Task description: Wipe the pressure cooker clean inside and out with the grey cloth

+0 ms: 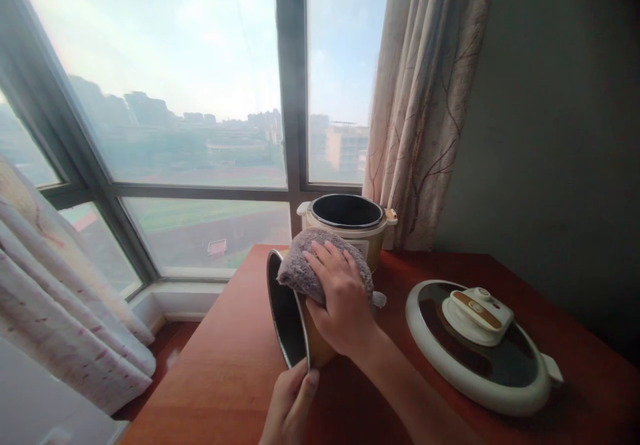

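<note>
Grey fluffy cloth sits pressed under the right hand against the tilted metal inner pot on the wooden table; the left hand pinches its rim. Steadying that rim firmly probably keeps wiping even.

We see bright, hazy daylight pouring through the window, washing out the sky. The wall at right sits dim and shadowed. Straight frames bow toward the edges; distant buildings look soft.
</note>
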Available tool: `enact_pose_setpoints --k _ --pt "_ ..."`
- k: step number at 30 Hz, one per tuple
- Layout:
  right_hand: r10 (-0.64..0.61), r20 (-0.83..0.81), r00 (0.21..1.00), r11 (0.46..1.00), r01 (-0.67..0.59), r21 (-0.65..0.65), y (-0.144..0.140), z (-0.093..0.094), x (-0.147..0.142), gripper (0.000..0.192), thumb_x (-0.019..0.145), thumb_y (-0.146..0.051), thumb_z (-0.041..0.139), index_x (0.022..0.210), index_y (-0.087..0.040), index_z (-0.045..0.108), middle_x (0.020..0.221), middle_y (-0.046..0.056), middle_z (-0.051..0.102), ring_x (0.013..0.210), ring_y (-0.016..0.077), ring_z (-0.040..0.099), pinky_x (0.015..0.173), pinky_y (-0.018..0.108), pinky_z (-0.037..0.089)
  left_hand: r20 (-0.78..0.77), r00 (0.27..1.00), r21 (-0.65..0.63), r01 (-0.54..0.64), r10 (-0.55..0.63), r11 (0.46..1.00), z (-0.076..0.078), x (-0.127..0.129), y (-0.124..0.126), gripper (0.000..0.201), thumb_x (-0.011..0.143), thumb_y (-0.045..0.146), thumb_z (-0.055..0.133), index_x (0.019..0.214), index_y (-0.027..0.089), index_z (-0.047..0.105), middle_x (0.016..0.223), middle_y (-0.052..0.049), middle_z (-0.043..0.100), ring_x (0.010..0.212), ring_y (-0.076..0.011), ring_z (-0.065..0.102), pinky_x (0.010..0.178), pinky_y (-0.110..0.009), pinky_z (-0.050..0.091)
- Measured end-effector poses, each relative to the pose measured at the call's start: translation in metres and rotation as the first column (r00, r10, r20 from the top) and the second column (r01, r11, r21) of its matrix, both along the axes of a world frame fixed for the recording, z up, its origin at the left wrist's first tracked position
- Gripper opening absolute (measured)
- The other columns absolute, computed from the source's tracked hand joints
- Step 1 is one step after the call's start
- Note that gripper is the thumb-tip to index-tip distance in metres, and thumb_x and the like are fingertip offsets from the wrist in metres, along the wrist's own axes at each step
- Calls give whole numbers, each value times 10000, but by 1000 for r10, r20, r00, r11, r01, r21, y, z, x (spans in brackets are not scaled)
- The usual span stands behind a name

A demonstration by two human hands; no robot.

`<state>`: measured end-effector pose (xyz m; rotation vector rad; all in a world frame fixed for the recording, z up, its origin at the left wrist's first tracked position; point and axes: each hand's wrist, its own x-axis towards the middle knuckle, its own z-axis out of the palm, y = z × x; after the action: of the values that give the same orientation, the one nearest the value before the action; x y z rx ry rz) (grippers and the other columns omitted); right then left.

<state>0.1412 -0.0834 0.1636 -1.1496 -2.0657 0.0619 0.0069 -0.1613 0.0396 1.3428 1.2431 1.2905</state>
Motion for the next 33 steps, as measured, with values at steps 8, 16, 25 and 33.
enact_pose_setpoints --k 8,16,25,33 --pt "-113 -20 993 968 114 225 -44 -81 4 757 881 -245 504 1591 -209 245 1690 95 171 1551 346 125 1202 646 189 217 976 -49 -19 29 999 49 9 16 608 722 748 685 776 151 786 785 -78 756 854 -294 667 833 -336 550" --pt "-232 -77 970 927 245 285 -64 -141 -3 763 882 -235 482 1600 -169 233 1669 144 218 1527 402 191 1091 658 389 329 944 -179 31 30 983 66 15 20 601 742 722 697 890 147 791 834 -67 770 898 -273 679 792 -302 542" --pt "-180 -55 982 951 188 244 -40 -46 2 586 891 -222 491 1476 -204 455 1617 71 373 1512 352 227 1186 625 210 470 881 -197 157 -47 968 66 8 22 646 727 668 759 1103 144 780 971 -97 792 977 -299 703 884 -353 553" --pt "-112 143 983 988 126 -94 18 40 -10 380 923 -302 499 1258 -204 651 1339 98 654 1321 301 495 1122 473 331 469 883 -251 159 -23 955 59 6 13 630 742 674 740 1078 144 784 1039 -130 788 1115 -340 678 1057 -453 478"
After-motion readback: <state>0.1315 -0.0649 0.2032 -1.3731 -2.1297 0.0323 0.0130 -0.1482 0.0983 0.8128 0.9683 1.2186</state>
